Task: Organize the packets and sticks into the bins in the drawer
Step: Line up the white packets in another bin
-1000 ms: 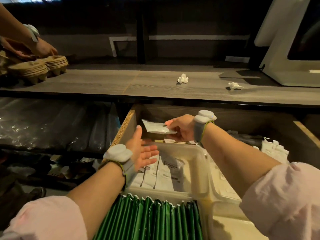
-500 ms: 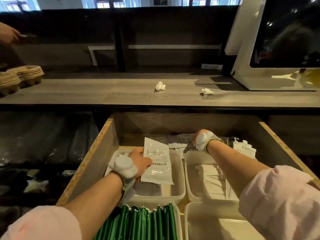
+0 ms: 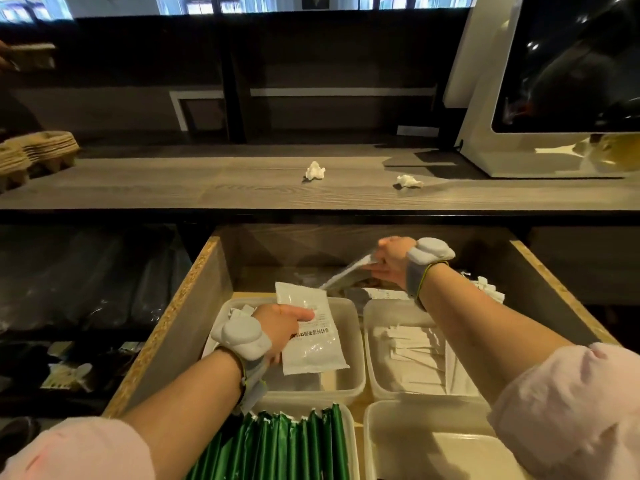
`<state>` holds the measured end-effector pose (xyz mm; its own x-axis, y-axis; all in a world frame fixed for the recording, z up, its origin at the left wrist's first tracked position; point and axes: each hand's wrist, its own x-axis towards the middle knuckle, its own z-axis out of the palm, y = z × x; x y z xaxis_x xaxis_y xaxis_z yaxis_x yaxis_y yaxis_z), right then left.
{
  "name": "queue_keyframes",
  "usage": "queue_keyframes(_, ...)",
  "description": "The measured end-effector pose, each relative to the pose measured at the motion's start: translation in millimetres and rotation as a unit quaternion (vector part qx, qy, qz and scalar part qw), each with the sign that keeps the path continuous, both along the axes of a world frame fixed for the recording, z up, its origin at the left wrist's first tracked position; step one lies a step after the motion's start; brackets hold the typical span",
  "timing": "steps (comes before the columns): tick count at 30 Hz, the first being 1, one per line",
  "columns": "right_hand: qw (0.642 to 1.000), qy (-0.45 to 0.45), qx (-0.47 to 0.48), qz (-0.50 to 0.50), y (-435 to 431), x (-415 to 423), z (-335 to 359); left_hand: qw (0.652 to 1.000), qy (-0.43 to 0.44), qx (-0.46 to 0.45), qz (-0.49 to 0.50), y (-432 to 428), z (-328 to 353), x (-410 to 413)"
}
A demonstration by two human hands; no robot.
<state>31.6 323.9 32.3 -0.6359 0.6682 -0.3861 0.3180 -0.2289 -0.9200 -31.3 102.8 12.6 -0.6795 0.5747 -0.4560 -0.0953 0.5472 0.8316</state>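
Note:
An open wooden drawer (image 3: 194, 299) holds several clear plastic bins. My left hand (image 3: 282, 327) grips a white printed packet (image 3: 311, 337) over the back-left bin (image 3: 356, 375). At the drawer's back, my right hand (image 3: 391, 259) is closed on a second white packet (image 3: 346, 276), lifting one end off a loose heap there. The back-right bin (image 3: 372, 355) contains white paper sticks (image 3: 415, 355). Green sticks (image 3: 294, 448) fill the front-left bin. The front-right bin (image 3: 388, 427) looks bare inside.
A wooden counter (image 3: 207, 188) runs above the drawer with two crumpled white paper scraps (image 3: 314, 170) (image 3: 408, 181). A white-framed screen (image 3: 540, 98) stands at the right, stacked cardboard cup trays (image 3: 38, 154) at the left. More white packets (image 3: 488, 289) lean at the drawer's back right.
My left hand has kept the white packet and lowered it slightly over the back-left bin. My right hand, reaching to the drawer's back before, now grips and lifts another packet.

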Motion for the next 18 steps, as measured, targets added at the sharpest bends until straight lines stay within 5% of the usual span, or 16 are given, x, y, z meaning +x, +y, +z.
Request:
queue_keyframes(6, 0.978, 0.139, -0.153, -0.007, -45.4, 16.1, 21.9, 0.969, -0.199, 0.109, 0.103, 2.6, -2.8, 6.3)
queue_keyframes(10, 0.975, 0.028, -0.116, 0.19, -68.9, 29.4, 13.5, 0.952, -0.178, 0.181, 0.17, 5.3, 2.2, 9.5)
queue_keyframes(12, 0.964, -0.066, -0.031, 0.257, -68.2, 32.0, 10.3, 0.952, -0.142, 0.186, 0.198, 3.6, 5.4, 9.9)
queue_keyframes(15, 0.943, -0.166, 0.18, 0.227, -43.0, 18.7, 3.2, 0.975, -0.049, 0.147, 0.158, -0.8, 4.0, 4.1)
queue_keyframes(18, 0.779, -0.35, 0.45, 0.261, -7.2, 3.4, -13.0, 0.988, 0.061, 0.086, 0.109, -4.7, 1.5, -2.7)
